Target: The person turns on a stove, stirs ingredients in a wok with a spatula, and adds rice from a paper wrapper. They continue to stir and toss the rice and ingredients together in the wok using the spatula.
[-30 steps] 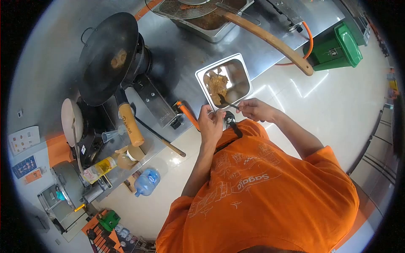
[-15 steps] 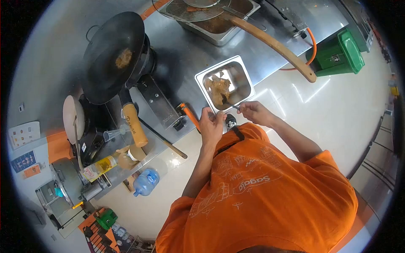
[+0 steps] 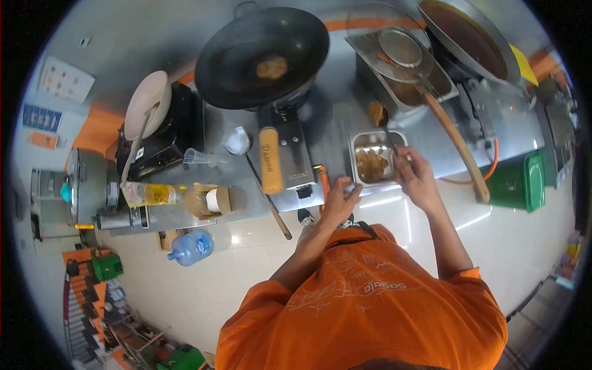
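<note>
A small steel container (image 3: 358,174) with brown fried food (image 3: 372,164) sits on the steel counter in front of me. My left hand (image 3: 340,198) grips its near left corner. My right hand (image 3: 415,173) is at the container's right side and holds a dark spoon (image 3: 390,139). The spoon carries a brown piece of food (image 3: 377,114), raised over the container's far edge.
A black wok (image 3: 265,52) with a wooden handle (image 3: 269,161) stands to the left with one brown piece inside. A wire skimmer (image 3: 401,49) rests on a steel tray, its long wooden handle (image 3: 456,148) running right. Oil bottle (image 3: 149,194), green bin (image 3: 521,182), floor water bottle (image 3: 191,247).
My head has turned, so the counter now lies across the top of the view. The spoon has come up out of the container with a piece of food on it.
</note>
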Demonstrator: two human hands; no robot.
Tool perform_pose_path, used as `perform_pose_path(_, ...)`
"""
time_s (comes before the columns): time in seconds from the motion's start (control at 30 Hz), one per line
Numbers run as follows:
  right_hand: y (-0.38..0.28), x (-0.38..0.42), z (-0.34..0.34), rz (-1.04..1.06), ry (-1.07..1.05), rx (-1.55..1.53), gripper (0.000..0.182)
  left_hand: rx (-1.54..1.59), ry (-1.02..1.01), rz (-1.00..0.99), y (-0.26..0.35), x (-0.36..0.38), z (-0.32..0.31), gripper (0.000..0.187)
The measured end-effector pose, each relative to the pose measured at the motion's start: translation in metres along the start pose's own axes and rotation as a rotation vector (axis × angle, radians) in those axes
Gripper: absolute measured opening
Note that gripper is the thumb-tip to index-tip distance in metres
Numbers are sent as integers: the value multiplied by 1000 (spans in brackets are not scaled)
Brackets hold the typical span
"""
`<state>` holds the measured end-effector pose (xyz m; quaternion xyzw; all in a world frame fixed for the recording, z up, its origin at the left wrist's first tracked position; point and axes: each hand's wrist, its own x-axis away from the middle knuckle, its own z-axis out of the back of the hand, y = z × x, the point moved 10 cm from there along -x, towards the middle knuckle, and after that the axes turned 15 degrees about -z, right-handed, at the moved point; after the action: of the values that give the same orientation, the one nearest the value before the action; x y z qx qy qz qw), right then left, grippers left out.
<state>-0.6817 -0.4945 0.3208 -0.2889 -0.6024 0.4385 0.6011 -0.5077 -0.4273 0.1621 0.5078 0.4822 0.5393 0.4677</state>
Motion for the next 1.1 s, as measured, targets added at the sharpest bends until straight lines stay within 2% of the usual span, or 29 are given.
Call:
perform_pose_path(0.03, -20, -11, -3, 124, 29, 64, 18, 21, -10, 0, 8, 10, 10, 29)
perform_pose_path(0.07, -36, -20, -9, 146, 19, 80, 18, 30, 8, -20, 18, 18, 26, 29)
perform_pose_path(0.13, -107, -12, -30, 485, 232, 522, 20, 367, 9, 144, 25, 39, 50, 41)
perform_pose_path(0.17, -123, -26, -42, 499, 227, 530, 20, 374, 18, 131, 35, 42, 69, 41)
perform_pose_path(0.23, -167, -33, -88, 850, 244, 823, 24, 711, 148, 174, 48, 51, 100, 54)
perform_pose_path(0.27, -173, -45, -98, 850, 243, 828, 24, 716, 148, 174, 60, 56, 108, 54)
perform_pose_path(0.33, -180, -72, -129, 923, 233, 1015, 27, 884, 248, 12, 106, 47, 132, 64)
perform_pose_path(0.37, -177, -89, -136, 927, 235, 1023, 27, 919, 295, -4, 124, 42, 137, 50)
perform_pose_path(0.43, -145, -140, -148, 627, 213, 1426, 28, 856, 265, -14, 130, 21, 146, 45)
perform_pose_path(0.5, -152, -137, -153, 640, 231, 1431, 28, 762, 255, 44, 136, 9, 151, 36)
perform_pose_path(0.57, -158, -135, -154, 649, 243, 1438, 28, 812, 205, 42, 138, 4, 144, 36)
perform_pose_path(0.63, -162, -129, -159, 761, 236, 1424, 27, 842, 143, 34, 144, 3, 139, 33)
perform_pose_path(0.83, -163, -129, -153, 622, 285, 1450, 21, 847, 103, 56, 141, 1, 136, 33)
perform_pose_path(0.97, -159, -132, -152, 643, 276, 1412, 19, 843, 106, 46, 143, 0, 137, 32)
perform_pose_path(1.03, -169, -121, -153, 679, 323, 1296, 18, 840, 104, 43, 143, 1, 137, 31)
perform_pose_path(1.1, -159, -132, -152, 668, 305, 1333, 18, 839, 104, 38, 140, 1, 136, 31)
